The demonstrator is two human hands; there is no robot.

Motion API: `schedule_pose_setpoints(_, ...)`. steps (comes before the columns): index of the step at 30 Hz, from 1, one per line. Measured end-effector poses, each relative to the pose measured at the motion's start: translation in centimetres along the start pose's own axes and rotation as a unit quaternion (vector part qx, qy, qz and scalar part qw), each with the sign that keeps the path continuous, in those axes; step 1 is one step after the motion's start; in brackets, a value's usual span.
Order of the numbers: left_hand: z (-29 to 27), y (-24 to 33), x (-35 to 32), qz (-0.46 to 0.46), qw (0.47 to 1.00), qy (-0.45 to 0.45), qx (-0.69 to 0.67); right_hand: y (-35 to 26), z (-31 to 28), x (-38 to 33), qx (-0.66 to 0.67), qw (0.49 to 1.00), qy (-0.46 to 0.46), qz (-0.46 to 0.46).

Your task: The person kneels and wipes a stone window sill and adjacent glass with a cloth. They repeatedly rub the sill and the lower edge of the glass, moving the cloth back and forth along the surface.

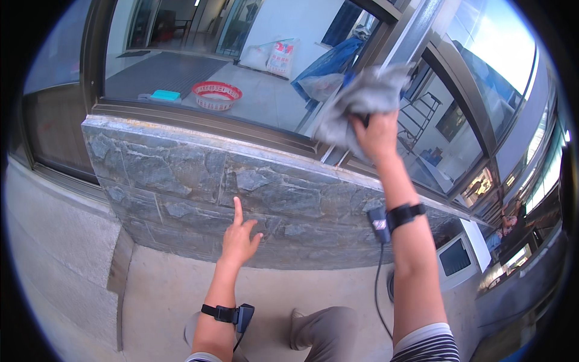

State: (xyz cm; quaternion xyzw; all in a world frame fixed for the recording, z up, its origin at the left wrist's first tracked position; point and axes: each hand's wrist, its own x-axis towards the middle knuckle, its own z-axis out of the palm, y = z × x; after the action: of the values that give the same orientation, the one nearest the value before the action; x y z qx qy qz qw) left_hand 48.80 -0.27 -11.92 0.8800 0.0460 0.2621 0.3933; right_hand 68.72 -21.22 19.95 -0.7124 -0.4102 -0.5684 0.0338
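A grey cloth [362, 102], smeared by motion, is bunched in my right hand [379, 134]. That hand is raised against the metal window frame [416, 30], and the cloth overlaps the upright between two panes. My left hand [240, 240] hangs in front of the grey stone wall [241, 181] below the sill, holding nothing. Its index finger points up and the thumb stands apart. The window glass [253, 114] lies beyond the sill, to the left of the cloth.
Behind the glass are a red and white basket [217, 95], a teal brush-like thing [165, 95] and white sacks [271, 57]. A stone ledge [105, 127] runs under the window. At the right stands a white box-like appliance [453, 262]. A concrete step [66, 241] rises at the left.
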Motion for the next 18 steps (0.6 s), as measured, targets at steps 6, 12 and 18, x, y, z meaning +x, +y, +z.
schedule_pose_setpoints(6,-0.8,0.4,0.1,-0.034,0.999,-0.035,-0.021,-6.4,-0.3,-11.6,0.031,0.99,-0.134,-0.005)
schedule_pose_setpoints(12,-0.9,0.4,0.1,-0.036,0.999,-0.039,-0.01,-3.6,-4.2,-5.4,0.107,0.991,-0.072,0.025)
schedule_pose_setpoints(18,-0.4,0.0,0.2,-0.011,0.999,-0.035,0.001,2.1,-3.9,4.2,0.019,0.991,0.002,0.132)
